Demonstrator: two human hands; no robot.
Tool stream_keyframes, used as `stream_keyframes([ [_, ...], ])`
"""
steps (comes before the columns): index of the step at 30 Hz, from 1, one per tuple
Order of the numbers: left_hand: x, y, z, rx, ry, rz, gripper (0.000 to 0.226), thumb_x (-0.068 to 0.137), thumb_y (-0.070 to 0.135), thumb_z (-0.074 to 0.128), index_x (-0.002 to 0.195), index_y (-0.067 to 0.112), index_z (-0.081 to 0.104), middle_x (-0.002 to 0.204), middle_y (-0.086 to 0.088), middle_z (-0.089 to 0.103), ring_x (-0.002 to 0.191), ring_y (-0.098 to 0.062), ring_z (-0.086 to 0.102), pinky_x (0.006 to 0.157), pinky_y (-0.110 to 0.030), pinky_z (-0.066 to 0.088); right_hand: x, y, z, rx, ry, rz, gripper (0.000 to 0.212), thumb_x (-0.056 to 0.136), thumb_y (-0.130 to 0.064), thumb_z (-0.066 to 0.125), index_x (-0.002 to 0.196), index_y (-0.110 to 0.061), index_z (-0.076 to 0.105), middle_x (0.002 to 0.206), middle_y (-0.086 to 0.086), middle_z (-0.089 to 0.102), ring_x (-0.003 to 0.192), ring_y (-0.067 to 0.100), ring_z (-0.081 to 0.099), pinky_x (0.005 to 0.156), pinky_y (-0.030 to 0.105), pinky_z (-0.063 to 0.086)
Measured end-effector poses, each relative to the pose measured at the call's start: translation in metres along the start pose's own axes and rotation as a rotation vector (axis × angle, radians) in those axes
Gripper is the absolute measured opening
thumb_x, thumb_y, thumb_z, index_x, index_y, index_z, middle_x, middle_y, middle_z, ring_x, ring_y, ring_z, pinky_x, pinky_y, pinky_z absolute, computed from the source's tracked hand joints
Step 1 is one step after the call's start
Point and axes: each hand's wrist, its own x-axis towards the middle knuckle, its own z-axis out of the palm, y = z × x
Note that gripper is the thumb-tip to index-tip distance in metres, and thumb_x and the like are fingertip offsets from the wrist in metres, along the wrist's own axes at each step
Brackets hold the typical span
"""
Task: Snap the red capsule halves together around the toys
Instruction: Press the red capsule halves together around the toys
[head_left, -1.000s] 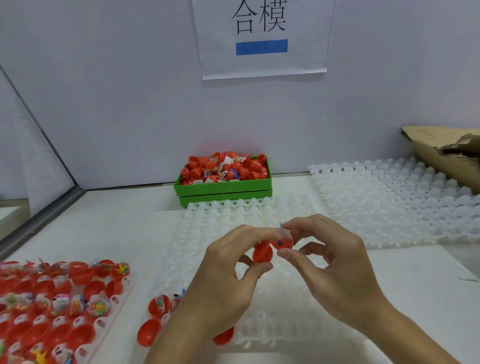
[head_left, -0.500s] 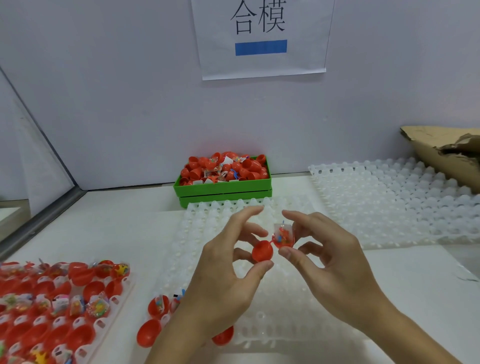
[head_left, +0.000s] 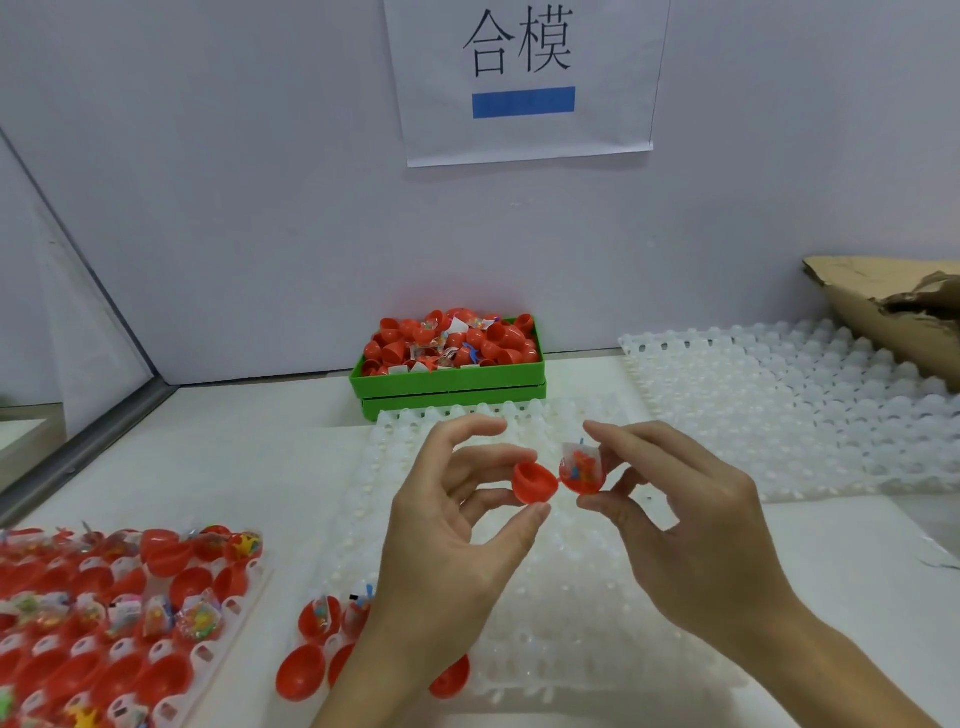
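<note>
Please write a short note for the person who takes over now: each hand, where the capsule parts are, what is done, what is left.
Left hand pinches an empty red half. Right hand pinches the other half, with a bagged toy sticking out of it. The halves sit side by side, touching or nearly so, not joined.
Done: toy loaded. Left: snap this pair shut.
More filled and empty halves wait in the left tray, at the white tray front edge, and in the green bin.

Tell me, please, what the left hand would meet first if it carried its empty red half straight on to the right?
Most likely the toy-filled half pinched by the right hand; the left hand holds the empty half right beside it, though depth is unclear.
</note>
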Motion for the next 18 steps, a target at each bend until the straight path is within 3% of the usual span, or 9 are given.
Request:
stream_keyframes([
  [8,0.0000,0.0029,-0.0006,-0.180,-0.019,0.002,0.039,0.074,0.009,0.075,0.111,0.015,0.062,0.106,0.001,0.075,0.100,-0.017,0.072,0.081,-0.016,0.054,-0.0023,-0.0003,-0.0023,0.004,-0.043,-0.049,0.036,0.072,-0.002,0.082,0.106,-0.007,0.073,0.094,0.004,0.067,0.084,0.005,0.056,0.076,0.006,0.049],
  [13,-0.0012,0.0026,0.0035,-0.122,-0.051,0.033,0.030,0.080,0.016,0.070,0.110,0.022,0.069,0.109,0.008,0.074,0.105,-0.012,0.070,0.086,-0.015,0.053,-0.0054,0.0002,-0.0021,-0.019,-0.066,-0.075,0.033,0.077,-0.006,0.077,0.109,-0.010,0.072,0.095,0.002,0.062,0.081,0.006,0.054,0.072,0.017,0.051],
  [18,-0.0023,-0.0002,0.0052,-0.045,-0.050,0.034,0.030,0.085,0.009,0.070,0.110,0.027,0.068,0.106,0.013,0.073,0.104,-0.008,0.069,0.084,-0.013,0.052,-0.0045,-0.0026,-0.0014,0.044,-0.095,-0.052,0.044,0.078,-0.014,0.075,0.120,-0.019,0.063,0.100,-0.010,0.060,0.089,-0.010,0.053,0.079,0.004,0.047],
])
